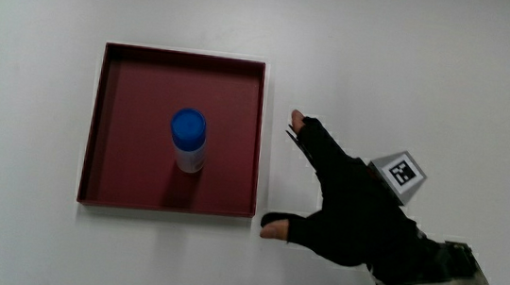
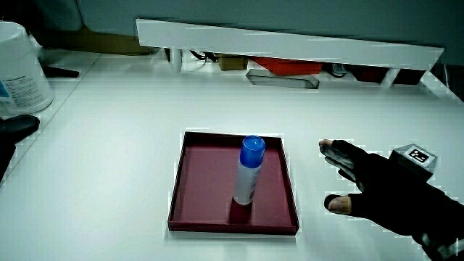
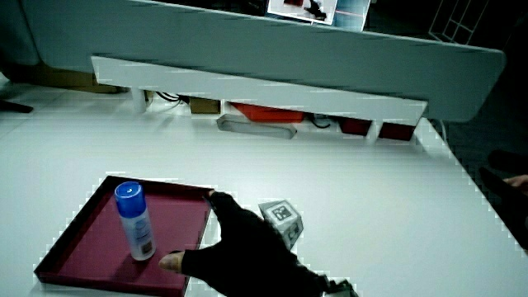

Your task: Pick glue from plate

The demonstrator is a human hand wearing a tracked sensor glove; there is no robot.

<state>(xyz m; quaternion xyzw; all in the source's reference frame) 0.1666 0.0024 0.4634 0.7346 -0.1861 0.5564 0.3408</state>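
Observation:
A glue stick [image 1: 188,139] with a blue cap and white body stands upright near the middle of a square dark red plate [image 1: 120,71]. Both side views show the glue stick [image 2: 248,170] [image 3: 135,220] upright on the plate [image 2: 203,206] [image 3: 91,247]. The gloved hand [image 1: 348,204] hovers over the white table just beside the plate's edge, apart from the glue. Its fingers are spread, thumb and forefinger wide apart, and hold nothing. The patterned cube [image 1: 401,173] sits on its back. The hand [image 2: 384,192] [image 3: 247,247] shows in both side views.
A low white partition [image 2: 290,40] runs along the table's edge farthest from the person, with red and grey objects under it. In a side view a white tub [image 2: 20,69] stands near the table's corner, beside a dark object [image 2: 14,130].

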